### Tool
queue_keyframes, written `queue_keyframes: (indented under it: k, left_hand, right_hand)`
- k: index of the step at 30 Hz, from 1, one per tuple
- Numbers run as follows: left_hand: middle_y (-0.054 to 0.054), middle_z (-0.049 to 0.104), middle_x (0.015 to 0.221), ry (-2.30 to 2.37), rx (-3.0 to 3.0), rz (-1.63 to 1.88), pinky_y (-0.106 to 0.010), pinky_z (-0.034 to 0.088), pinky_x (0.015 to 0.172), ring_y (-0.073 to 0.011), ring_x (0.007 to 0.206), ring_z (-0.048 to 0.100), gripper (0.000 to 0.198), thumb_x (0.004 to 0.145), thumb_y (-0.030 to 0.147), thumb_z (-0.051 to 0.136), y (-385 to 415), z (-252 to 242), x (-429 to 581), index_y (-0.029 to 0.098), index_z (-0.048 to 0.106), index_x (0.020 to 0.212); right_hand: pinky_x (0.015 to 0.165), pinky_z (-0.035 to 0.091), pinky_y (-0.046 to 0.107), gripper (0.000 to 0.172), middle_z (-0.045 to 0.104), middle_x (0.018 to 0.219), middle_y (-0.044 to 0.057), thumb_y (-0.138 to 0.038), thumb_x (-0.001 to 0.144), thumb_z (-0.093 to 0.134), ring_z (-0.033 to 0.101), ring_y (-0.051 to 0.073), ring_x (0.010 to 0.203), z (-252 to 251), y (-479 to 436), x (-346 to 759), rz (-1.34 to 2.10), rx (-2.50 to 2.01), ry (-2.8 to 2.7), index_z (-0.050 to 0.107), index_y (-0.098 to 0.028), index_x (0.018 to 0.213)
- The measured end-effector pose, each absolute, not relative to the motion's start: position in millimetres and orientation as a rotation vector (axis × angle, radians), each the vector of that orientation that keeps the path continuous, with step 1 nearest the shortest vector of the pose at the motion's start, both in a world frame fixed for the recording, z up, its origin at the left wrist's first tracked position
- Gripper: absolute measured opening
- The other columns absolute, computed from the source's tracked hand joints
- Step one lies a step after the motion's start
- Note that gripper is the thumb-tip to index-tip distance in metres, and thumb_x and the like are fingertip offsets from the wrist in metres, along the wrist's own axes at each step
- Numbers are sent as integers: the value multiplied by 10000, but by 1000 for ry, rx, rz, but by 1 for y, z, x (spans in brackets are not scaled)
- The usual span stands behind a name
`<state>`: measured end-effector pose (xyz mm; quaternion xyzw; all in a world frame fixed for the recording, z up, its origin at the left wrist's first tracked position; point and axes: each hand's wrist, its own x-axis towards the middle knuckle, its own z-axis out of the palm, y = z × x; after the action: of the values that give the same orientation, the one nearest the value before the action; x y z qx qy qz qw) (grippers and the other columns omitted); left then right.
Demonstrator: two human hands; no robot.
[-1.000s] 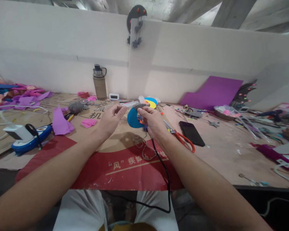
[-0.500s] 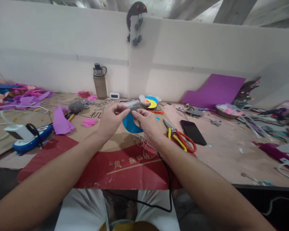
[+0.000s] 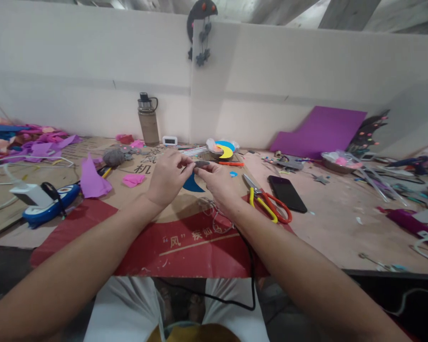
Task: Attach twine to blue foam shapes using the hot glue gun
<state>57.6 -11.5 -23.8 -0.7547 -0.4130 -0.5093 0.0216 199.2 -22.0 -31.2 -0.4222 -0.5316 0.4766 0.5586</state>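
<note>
My left hand (image 3: 171,176) is closed, thumb and fingers pinched together at the left end of a small grey piece (image 3: 201,164) that looks like felt. From the other side my right hand (image 3: 218,183) pinches the same piece, its fingertips close to those of the left. A blue crescent (image 3: 193,184) shows just below the fingers, partly covered by them; whether it is held or lies on the cardboard I cannot tell. Thin white string (image 3: 217,219) lies loosely beside my right wrist. Scissors (image 3: 266,199) with red and yellow handles rest to the right of that hand.
Beyond the scissors lies a black phone (image 3: 287,194). A bowl (image 3: 217,153) with a yellow and blue crescent stands behind my hands, and a water bottle (image 3: 149,124) at the wall. Pink felt (image 3: 133,180), purple felt (image 3: 93,179) and a blue power strip (image 3: 50,209) lie leftward.
Both hands have turned slightly, and the grey piece now shows between the fingertips. Less of the blue crescent is visible than before. The view has shifted a little.
</note>
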Motion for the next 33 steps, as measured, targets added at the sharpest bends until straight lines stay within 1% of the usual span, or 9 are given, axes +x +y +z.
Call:
queue_keyframes:
  k: [2,5,6,10,13,17,22,26,33]
  left_hand:
    - [-37,631,833,-1323,-2391,-1766,-300,457,744,-164,805,573,117,797,296,634,-10,-26,60,181,636,815]
    - [-55,649,950,-1423,-2474,-2209,-291,476,746,-160,838,601,315,777,383,658,-5,-32,63,175,615,1009]
    - [-58,656,947,-1475,-2524,-2290,-291,478,752,-160,836,606,347,758,393,675,-3,-35,64,167,615,1014]
    - [-47,677,804,-1738,-2745,-2287,-281,479,679,-160,713,608,288,677,370,734,2,-47,71,149,662,847]
    - [-21,651,695,-1807,-2678,-2454,-279,484,617,-144,612,589,205,689,324,709,1,-50,76,160,646,794]
    - [16,589,614,-1712,-2630,-2741,-280,497,564,-128,537,557,156,712,298,674,-6,-45,81,174,590,758]
    - [22,556,606,-1618,-2465,-3034,-238,474,533,-90,507,510,165,700,270,685,-9,-38,79,157,565,707]
    - [21,553,599,-1614,-2336,-3164,-213,455,518,-80,505,516,159,699,246,696,-3,-35,72,146,573,711]
    - [24,521,558,-1762,-1980,-3244,-224,441,460,-89,456,491,61,715,164,655,5,-22,52,142,598,718]
  right_hand:
    - [504,246,230,146,511,599,-67,-293,682,660,326,51,501,-30,-20,199,1175,-966,-1194,598,-163,710]
    - [445,174,224,154,412,528,-95,-277,688,656,236,40,442,-30,-16,202,1256,-911,-1066,542,-173,686]
    - [432,155,222,163,385,512,-102,-271,687,658,220,38,431,-30,-14,203,1281,-897,-1026,525,-177,681]
    - [402,108,207,195,354,469,-109,-252,695,656,213,30,401,-30,-12,206,1381,-862,-962,480,-179,657]
    - [394,99,200,185,375,471,-105,-244,701,655,213,21,391,-29,-13,205,1409,-824,-975,488,-172,667]
    - [397,118,196,180,378,482,-111,-265,697,665,245,22,386,-29,-17,203,1428,-739,-1004,512,-179,732]
    - [417,157,186,208,396,525,-111,-273,743,621,291,38,419,-30,-23,199,1416,-697,-1067,535,-193,915]
    - [433,194,194,106,460,599,-80,-284,786,564,306,45,459,-33,-25,197,1286,-801,-1201,524,-197,833]
    - [548,334,227,135,496,607,-49,-288,817,533,429,89,556,-42,-21,204,940,-1004,-1612,555,-193,724]
